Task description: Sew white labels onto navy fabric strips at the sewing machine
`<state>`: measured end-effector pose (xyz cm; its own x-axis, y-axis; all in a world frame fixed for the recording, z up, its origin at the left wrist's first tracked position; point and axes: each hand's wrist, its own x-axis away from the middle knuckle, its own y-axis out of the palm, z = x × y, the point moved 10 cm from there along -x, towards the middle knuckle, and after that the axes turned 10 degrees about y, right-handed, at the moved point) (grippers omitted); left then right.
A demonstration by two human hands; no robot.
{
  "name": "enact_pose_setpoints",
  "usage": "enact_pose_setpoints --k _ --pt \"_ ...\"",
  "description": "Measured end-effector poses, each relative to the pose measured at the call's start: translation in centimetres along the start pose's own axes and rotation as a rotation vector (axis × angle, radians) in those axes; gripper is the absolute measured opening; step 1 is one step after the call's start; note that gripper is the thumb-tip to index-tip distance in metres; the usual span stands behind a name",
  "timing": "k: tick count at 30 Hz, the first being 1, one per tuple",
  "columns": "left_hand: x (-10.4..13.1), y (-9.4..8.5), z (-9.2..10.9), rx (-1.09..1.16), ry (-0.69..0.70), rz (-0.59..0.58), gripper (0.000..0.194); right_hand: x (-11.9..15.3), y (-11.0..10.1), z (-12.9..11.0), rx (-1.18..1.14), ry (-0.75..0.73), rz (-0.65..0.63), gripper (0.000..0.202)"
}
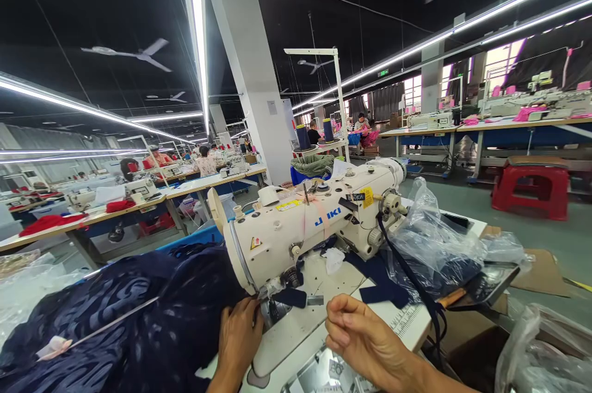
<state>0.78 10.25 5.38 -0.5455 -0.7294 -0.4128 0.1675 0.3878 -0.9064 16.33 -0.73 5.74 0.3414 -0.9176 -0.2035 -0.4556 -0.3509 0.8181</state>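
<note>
A white sewing machine [277, 229] with blue lettering stands on a pale work table. Left of its needle area, my left hand [240, 331] rests against dark navy fabric [139, 319], its fingertips partly hidden under the machine head; what they grip cannot be made out. My right hand [358, 331] is raised over the table in front of the machine, fingers curled and pressed together, with nothing clearly visible in them. Small dark cloth pieces [292, 297] lie beside the needle, and a larger navy piece [383, 291] lies behind my right hand.
Clear plastic bags [430, 245] lie at the table's right, near a dark hanging strap [404, 266] and a metal tray [493, 282]. Two dark thread cones [303, 137] stand behind the machine. A red stool [531, 188], other workstations and seated people are farther back.
</note>
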Motion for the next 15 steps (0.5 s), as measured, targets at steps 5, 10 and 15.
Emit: enact_pose_setpoints --k 5,10,15 --pt "0.08 0.33 -0.20 0.019 -0.016 -0.022 0.033 0.06 0.13 -0.21 -0.019 0.000 0.016 0.012" --pt "0.06 0.43 -0.13 0.025 -0.005 -0.023 0.032 -0.10 -0.45 0.11 -0.028 -0.008 0.049 0.016" --pt "0.28 -0.13 -0.04 0.060 -0.050 0.024 0.029 0.34 0.14 -0.62 0.022 -0.015 0.108 0.021"
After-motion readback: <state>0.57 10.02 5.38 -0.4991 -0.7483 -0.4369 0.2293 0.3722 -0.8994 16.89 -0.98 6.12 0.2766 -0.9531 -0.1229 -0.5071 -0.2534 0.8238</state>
